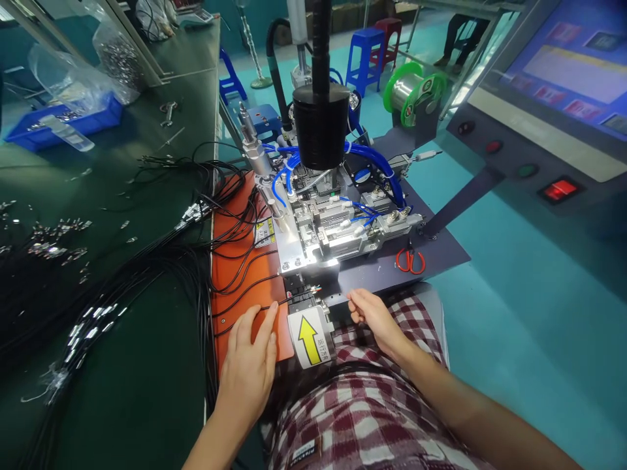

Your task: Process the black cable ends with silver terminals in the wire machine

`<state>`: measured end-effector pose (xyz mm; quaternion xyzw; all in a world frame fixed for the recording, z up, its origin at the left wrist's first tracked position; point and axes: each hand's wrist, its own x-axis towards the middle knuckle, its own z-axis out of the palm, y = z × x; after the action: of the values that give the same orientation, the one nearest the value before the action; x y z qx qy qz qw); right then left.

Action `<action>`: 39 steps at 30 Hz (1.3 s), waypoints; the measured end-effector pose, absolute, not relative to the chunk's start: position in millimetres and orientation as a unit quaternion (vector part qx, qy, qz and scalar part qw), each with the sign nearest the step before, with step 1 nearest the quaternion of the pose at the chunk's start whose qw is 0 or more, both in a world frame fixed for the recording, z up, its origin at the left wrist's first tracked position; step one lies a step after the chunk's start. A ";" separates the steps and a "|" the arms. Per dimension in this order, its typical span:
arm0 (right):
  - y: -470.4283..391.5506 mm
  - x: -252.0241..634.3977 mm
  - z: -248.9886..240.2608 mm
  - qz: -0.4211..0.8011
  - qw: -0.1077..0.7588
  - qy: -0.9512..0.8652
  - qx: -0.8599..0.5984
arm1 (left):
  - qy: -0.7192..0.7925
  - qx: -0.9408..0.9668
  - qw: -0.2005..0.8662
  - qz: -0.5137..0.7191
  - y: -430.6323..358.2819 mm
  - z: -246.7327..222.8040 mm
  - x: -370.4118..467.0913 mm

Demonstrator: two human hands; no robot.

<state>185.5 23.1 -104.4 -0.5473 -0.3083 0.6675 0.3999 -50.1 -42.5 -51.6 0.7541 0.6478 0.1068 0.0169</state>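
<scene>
One black cable [300, 296], its bared wires [317, 288] at the machine [343, 241], could skew if the left hand's [247, 365] loosely spread fingers slip; the right hand's [375, 320] are pinched, whether on anything I cannot tell.

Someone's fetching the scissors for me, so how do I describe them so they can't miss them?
Find the metal machine with thick blue tubes in the middle of the view. On its dark base plate, near the edge closest to the checkered cloth, lie the scissors. Two red handle loops set them apart from the silver parts beside them.
</scene>
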 end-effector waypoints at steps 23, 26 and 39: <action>2.4 215.6 -101.0 0.654 0.398 -0.331 -0.552 | 0.637 0.752 0.079 0.149 20.9 -30.0 -60.9; -1.4 227.6 -97.6 0.642 0.396 -0.331 -0.567 | 0.605 0.771 0.120 0.161 -2.5 -10.4 -68.1; -11.1 220.5 -32.1 0.651 0.280 -0.462 -0.533 | 0.380 0.911 0.050 -0.153 -95.5 -6.3 -106.4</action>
<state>220.5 -11.1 -32.1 -0.5331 -0.4622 0.6511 0.2797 -106.4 -95.5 -6.3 0.9107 0.3804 -0.1534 0.0499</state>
